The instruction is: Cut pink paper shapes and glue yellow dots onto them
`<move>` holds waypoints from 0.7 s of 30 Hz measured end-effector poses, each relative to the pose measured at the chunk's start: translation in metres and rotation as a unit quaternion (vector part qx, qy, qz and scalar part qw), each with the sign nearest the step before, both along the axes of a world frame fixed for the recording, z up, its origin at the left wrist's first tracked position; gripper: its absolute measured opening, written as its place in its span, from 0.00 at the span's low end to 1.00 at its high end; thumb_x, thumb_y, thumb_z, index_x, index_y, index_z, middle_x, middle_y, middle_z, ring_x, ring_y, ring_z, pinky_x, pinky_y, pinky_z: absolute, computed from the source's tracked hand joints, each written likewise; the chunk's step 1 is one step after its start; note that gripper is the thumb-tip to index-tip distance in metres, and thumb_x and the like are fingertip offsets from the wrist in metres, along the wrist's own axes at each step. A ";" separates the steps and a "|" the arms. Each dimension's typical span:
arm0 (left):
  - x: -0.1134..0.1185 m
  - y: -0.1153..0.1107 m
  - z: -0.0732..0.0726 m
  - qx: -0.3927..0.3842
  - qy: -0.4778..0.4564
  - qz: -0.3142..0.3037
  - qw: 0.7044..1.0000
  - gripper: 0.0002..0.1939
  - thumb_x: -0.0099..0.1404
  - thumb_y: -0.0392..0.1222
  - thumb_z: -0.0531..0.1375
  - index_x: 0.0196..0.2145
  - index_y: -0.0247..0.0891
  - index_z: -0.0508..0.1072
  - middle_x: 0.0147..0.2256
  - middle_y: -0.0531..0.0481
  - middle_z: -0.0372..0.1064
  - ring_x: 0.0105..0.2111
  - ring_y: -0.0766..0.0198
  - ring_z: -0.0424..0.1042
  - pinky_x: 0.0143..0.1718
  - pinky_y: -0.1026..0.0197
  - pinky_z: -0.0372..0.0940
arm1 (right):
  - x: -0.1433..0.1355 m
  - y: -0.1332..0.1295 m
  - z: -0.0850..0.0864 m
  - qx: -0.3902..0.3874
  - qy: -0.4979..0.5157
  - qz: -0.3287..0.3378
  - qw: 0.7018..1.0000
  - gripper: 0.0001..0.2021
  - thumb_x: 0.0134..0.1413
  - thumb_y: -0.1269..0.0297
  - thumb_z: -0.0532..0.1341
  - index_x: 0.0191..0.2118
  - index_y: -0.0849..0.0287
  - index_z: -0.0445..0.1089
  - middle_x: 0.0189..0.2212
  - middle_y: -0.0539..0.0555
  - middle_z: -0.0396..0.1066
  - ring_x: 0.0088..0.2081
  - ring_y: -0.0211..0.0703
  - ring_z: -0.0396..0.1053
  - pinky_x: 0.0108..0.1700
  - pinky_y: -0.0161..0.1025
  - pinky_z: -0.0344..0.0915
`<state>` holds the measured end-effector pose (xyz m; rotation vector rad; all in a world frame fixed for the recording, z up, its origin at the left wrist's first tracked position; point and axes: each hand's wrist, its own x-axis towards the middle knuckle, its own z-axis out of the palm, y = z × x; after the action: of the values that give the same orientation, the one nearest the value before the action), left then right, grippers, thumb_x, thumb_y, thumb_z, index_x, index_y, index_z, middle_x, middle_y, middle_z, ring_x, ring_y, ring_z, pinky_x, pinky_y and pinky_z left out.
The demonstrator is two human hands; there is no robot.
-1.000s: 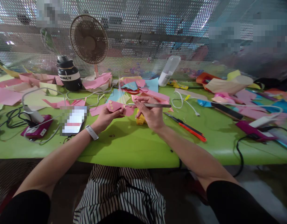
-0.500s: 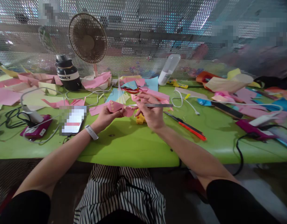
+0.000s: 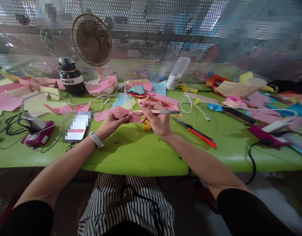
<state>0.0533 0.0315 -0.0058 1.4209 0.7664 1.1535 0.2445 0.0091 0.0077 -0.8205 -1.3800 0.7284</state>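
My left hand (image 3: 116,123) is closed, pinching a folded piece of pink paper (image 3: 119,112) with small yellowish marks. In my right hand (image 3: 159,120) is a pair of slim metal tweezers (image 3: 167,111), held like a pen, the thin tip pointing left. That tip lies at the pink paper beside my left fingertips; whether it grips anything is too small to tell. Just below my right fingers sits a small yellow object (image 3: 146,126), partly covered by them. To the right of this hand lies a cutter with an orange-red handle (image 3: 202,137).
A phone (image 3: 78,127) lies left of my left wrist. Behind stand a black bottle (image 3: 72,78), a fan (image 3: 92,41) and a tilted clear bottle (image 3: 178,72). Purple power strips (image 3: 266,136) with cables flank the green table (image 3: 141,157). Paper scraps (image 3: 7,101) cover its back.
My right hand has shifted slightly left, carrying the tweezers closer to my left fingertips. My left hand and the pink paper have hardly moved.
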 end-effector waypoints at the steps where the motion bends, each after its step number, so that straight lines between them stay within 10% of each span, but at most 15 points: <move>1: 0.000 0.000 0.000 0.001 0.003 0.002 1.000 0.18 0.51 0.51 0.74 0.32 0.34 0.80 0.32 0.46 0.79 0.33 0.63 0.76 0.44 0.56 0.75 | 0.000 0.000 -0.001 -0.004 -0.001 -0.001 1.000 0.20 0.54 0.46 0.68 0.43 0.56 0.73 0.29 0.49 0.77 0.21 0.35 0.72 0.25 0.35 0.71; 21: 0.001 0.002 -0.003 0.006 0.034 0.017 0.999 0.14 0.53 0.46 0.73 0.33 0.33 0.81 0.33 0.46 0.79 0.33 0.63 0.76 0.42 0.59 0.73 | 0.000 0.003 -0.004 -0.040 0.028 -0.005 0.999 0.19 0.55 0.50 0.68 0.47 0.56 0.74 0.30 0.50 0.78 0.23 0.36 0.75 0.21 0.32 0.66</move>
<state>0.0540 0.0332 -0.0087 1.4670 0.8356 1.1431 0.2449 0.0117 0.0034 -0.8636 -1.3011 0.7979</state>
